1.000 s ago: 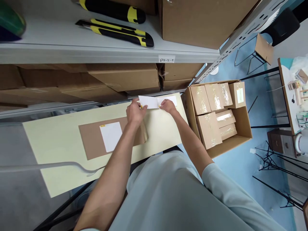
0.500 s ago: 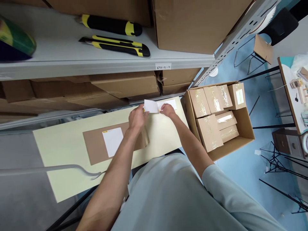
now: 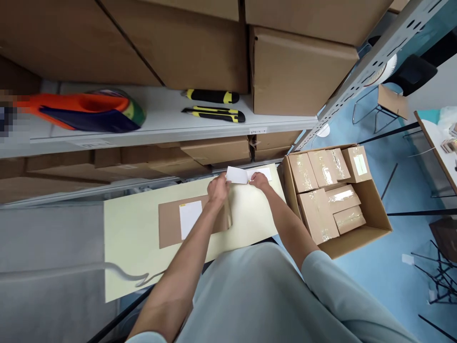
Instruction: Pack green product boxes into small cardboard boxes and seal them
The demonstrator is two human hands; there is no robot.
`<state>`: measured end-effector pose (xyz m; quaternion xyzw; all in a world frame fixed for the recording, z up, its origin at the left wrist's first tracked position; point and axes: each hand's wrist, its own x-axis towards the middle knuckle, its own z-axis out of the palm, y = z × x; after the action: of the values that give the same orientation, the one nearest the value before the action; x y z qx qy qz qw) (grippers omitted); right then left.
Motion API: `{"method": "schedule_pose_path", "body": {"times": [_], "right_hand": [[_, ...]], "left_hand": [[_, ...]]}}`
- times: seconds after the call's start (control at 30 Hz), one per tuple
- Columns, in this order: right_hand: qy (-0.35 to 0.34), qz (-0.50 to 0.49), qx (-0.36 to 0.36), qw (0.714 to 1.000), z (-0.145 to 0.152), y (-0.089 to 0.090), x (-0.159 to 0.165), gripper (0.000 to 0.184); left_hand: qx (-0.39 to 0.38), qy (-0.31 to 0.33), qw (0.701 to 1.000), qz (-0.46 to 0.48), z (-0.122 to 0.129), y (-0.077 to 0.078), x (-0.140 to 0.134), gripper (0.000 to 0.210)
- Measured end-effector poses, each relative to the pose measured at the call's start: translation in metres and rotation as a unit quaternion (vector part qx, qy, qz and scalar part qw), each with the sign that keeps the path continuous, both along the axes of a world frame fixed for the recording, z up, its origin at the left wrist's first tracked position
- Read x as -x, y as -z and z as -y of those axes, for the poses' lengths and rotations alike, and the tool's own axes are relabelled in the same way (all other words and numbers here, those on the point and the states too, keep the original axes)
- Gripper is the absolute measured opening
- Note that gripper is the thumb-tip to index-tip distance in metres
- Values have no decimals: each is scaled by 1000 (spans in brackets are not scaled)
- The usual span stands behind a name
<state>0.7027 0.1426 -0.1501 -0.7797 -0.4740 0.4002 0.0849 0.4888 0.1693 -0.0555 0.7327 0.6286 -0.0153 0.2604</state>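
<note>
My left hand (image 3: 217, 188) and my right hand (image 3: 259, 180) both pinch a white label sheet (image 3: 237, 175) at the far edge of a pale yellow table (image 3: 132, 233). A second white strip (image 3: 263, 172) lies just beyond my right hand. Under my left forearm lies a flat brown cardboard package (image 3: 169, 221) with a white label (image 3: 190, 218) stuck on it.
An open carton (image 3: 374, 219) on the blue floor to the right holds several taped brown boxes. A metal shelf (image 3: 160, 128) ahead carries two yellow-black utility knives (image 3: 214, 113), a colourful bag (image 3: 89, 112) and large cardboard boxes. Chair frames stand at the right.
The camera has tilted up, so more of the shelf and upper boxes show. Both hands remain on the white sheet, which looks slightly more lifted.
</note>
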Motion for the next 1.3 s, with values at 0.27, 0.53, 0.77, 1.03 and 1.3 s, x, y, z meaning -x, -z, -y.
{"method": "schedule_pose_path", "body": {"times": [0.27, 0.53, 0.77, 1.03, 1.3], "right_hand": [[5, -5, 11, 1000, 1, -1, 0, 15], [-23, 13, 24, 999, 4, -16, 2, 9], [-67, 54, 31, 996, 3, -46, 11, 14], [-118, 23, -3, 993, 27, -107, 43, 43], [-187, -437, -97, 874, 164, -187, 95, 67]], "left_hand": [[-48, -18, 998, 31, -20, -55, 55, 21], [-43, -161, 935, 313, 92, -118, 111, 56], [-53, -234, 881, 407, 183, -156, 127, 58], [-51, -300, 820, 484, 218, -153, 140, 66], [-13, -309, 782, 542, 222, -165, 133, 67]]}}
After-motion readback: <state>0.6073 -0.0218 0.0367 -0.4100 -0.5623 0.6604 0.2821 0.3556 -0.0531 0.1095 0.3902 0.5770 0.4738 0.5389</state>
